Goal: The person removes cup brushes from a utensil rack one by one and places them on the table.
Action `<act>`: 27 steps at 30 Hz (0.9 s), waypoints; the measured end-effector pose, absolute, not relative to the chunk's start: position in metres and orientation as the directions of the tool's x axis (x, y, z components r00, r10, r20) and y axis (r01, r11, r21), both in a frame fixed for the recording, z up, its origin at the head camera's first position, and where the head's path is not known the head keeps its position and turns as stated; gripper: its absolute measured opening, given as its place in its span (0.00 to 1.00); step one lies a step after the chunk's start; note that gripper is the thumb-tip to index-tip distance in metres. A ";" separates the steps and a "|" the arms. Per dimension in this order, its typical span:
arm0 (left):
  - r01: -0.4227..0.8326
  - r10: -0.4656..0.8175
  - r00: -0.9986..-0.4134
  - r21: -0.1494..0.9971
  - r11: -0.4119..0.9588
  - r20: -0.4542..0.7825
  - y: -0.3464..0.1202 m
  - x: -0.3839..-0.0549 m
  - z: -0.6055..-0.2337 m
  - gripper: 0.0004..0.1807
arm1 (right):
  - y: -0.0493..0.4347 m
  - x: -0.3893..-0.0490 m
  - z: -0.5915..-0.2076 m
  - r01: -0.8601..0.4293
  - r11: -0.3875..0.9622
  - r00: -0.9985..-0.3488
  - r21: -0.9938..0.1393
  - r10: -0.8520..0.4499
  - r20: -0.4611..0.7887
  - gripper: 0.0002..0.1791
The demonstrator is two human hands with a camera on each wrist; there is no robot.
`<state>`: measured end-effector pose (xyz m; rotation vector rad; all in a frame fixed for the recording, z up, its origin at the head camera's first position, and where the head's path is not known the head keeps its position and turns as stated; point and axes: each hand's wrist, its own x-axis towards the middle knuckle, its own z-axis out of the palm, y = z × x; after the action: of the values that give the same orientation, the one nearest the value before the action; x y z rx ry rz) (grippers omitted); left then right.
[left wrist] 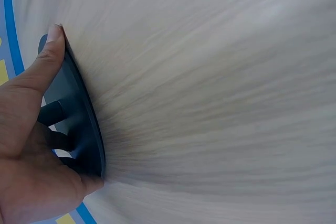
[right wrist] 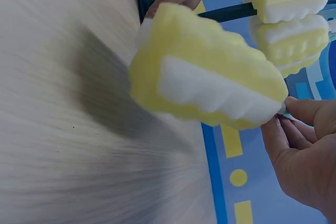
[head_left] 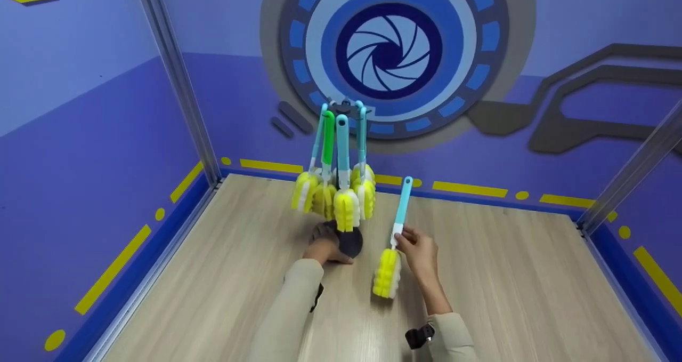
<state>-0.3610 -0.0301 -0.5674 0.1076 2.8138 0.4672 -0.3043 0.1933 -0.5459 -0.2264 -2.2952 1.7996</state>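
Observation:
A dark rack has a round base [head_left: 351, 243] on the table, and my left hand [head_left: 322, 243] grips that base. In the left wrist view the thumb [left wrist: 47, 59] lies at one edge of the base and the little finger at the other. Several sponge bottle brushes [head_left: 346, 210] hang around the rack's top, one with a green handle [head_left: 329, 133], others with light blue ones. To the right of the rack, my right hand [head_left: 421, 251] pinches a bottle brush [head_left: 386, 274] by its white neck. Its yellow and white sponge head [right wrist: 210, 72] points down, its light blue handle up.
The wooden table [head_left: 522, 282] runs back to a blue printed wall [head_left: 234, 95]. Metal posts [head_left: 176, 79] stand at the back corners, and side walls flank the table.

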 end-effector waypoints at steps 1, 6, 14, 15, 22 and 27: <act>0.022 0.118 -0.955 0.331 0.943 -0.272 -0.030 -0.361 -0.567 0.67 | 0.193 -0.306 -0.546 -0.011 0.243 -0.965 -0.970 0.250 0.074 0.19; 0.007 0.110 -0.951 0.335 0.942 -0.288 -0.030 -0.361 -0.569 0.67 | 0.191 -0.313 -0.548 0.007 0.228 -0.968 -0.974 0.245 0.050 0.19; 0.003 0.100 -0.950 0.313 0.950 -0.296 -0.030 -0.362 -0.568 0.67 | 0.183 -0.332 -0.562 0.049 0.174 -0.971 -0.984 0.238 -0.006 0.19; 0.004 0.101 -0.949 0.309 0.951 -0.298 -0.030 -0.362 -0.568 0.67 | 0.183 -0.334 -0.564 0.047 0.171 -0.971 -0.984 0.239 -0.005 0.19; 0.002 0.111 -0.944 0.333 0.943 -0.310 -0.029 -0.362 -0.566 0.69 | 0.181 -0.348 -0.567 0.085 0.204 -0.979 -0.975 0.201 -0.043 0.23; 0.008 0.117 -0.946 0.339 0.941 -0.301 -0.029 -0.363 -0.566 0.68 | 0.178 -0.356 -0.569 0.133 0.237 -0.982 -0.962 0.162 -0.096 0.28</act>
<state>-0.3627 -0.0294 -0.5658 0.0922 2.7758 0.4826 -0.3556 0.1777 -0.5688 -0.2920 -2.4523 1.9032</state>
